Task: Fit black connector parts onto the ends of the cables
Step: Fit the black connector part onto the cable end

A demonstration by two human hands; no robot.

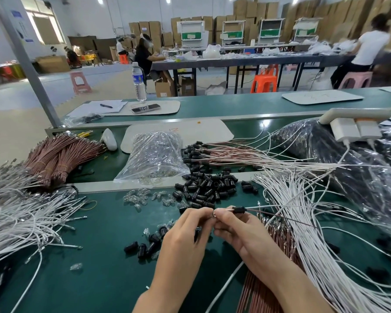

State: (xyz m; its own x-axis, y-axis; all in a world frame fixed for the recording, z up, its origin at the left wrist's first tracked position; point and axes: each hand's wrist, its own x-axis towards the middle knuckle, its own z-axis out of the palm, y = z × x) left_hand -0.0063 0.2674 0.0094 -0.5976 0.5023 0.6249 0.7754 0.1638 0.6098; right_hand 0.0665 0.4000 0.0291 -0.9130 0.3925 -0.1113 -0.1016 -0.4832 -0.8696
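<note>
Over green tabletop (104, 222), left hand (185, 231) and right hand (233, 229) are pinching cable ends (214, 214) beside black connector (238, 210) (feeding straight seems wise).

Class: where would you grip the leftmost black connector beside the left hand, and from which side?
Probably pinch the black connector across its barrel from above: it lies on its side on the green mat, neighbours only to its right.

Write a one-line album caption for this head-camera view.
Left hand and right hand pinch thin cables carrying a small black plastic connector, above a green bench strewn with loose black connectors.
</note>
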